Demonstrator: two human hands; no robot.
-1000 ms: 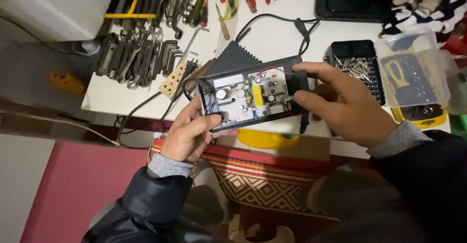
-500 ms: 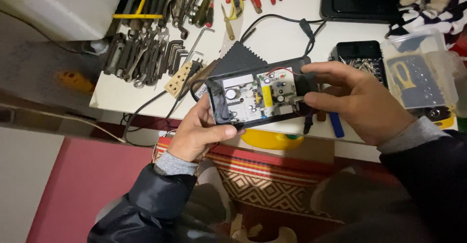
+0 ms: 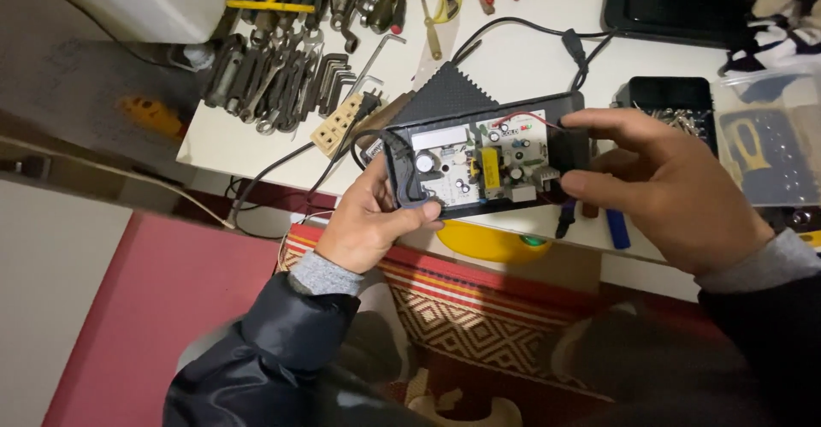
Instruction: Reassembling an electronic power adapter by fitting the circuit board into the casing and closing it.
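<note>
left hand (image 3: 369, 220), right hand (image 3: 676, 192) — opened power adapter (image 3: 483, 157)

Two hands (image 3: 368, 222) (image 3: 676, 192), one opened power adapter (image 3: 483, 157), one yellow dish (image 3: 492, 243).

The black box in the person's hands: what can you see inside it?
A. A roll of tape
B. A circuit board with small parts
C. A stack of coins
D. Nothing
B: the open black box, held by the left hand and right hand, shows a pale circuit board with small components.
</note>
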